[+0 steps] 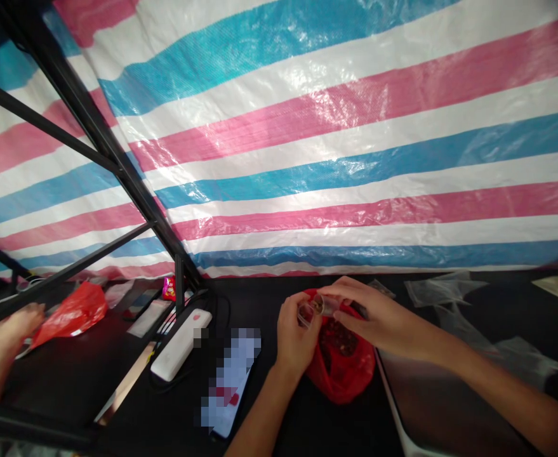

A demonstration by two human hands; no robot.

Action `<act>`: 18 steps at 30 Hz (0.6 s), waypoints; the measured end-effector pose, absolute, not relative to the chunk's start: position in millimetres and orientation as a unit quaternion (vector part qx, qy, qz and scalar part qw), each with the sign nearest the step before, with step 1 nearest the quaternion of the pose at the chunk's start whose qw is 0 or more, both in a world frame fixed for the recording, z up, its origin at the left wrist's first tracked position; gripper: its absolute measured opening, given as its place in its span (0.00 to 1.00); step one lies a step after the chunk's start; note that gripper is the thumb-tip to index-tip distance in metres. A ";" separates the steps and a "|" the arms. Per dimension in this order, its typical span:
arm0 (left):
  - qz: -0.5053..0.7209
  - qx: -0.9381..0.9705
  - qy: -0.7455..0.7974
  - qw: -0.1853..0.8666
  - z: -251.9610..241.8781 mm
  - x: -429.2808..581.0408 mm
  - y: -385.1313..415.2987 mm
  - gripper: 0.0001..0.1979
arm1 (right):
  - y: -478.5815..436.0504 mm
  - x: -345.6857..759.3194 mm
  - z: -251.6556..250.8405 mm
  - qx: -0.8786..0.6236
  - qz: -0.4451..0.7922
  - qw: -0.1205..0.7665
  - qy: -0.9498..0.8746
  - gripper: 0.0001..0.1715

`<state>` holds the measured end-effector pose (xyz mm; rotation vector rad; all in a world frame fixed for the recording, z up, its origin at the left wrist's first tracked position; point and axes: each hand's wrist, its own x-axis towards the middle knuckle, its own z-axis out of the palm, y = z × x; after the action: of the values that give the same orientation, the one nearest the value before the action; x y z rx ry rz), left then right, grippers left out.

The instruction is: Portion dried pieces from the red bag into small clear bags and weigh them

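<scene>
My left hand (295, 336) and my right hand (371, 317) meet over an open red plastic bag (343, 374) that holds small dark brownish pieces. Between the fingertips of both hands is a small clear plastic pouch (314, 308) with some brown bits in it. Each hand is closed in a pinch on that pouch. The bag lies on a black table (307, 419) just below my hands.
A phone (231, 381) and a white power bank (181, 346) lie left of my hands. Empty clear bags (443, 289) sit at the right. A black metal frame (117, 158) stands left; beyond it another person's hand (14, 327) touches a second red bag (72, 311). A striped tarp (355, 127) hangs behind.
</scene>
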<state>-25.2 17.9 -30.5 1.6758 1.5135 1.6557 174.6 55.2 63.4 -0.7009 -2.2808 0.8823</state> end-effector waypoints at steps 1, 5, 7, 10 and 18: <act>0.572 0.605 0.530 0.163 -32.1 -24.9 17.4 0.12 | 53.2 173.5 62.7 -0.263 0.308 0.297 -0.865 0.20; 0.562 0.624 0.516 0.169 -34.1 -22.3 15.6 0.18 | 45.1 168.6 58.1 -0.241 0.209 0.286 -0.904 0.30; 0.565 0.621 0.509 0.189 -32.2 -20.4 14.4 0.17 | 42.7 166.8 56.5 -0.226 0.157 0.295 -0.915 0.33; 0.568 0.616 0.504 0.210 -29.2 -18.3 13.0 0.15 | 42.1 165.6 55.7 -0.213 0.117 0.311 -0.919 0.35; 0.583 0.586 0.498 0.262 -24.8 -14.7 11.5 0.15 | 48.1 169.6 57.8 -0.259 0.126 0.317 -0.904 0.26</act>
<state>-14.7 11.5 -24.8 1.5866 1.3472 1.5770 169.6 48.1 57.8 -0.6812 -2.3797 0.3312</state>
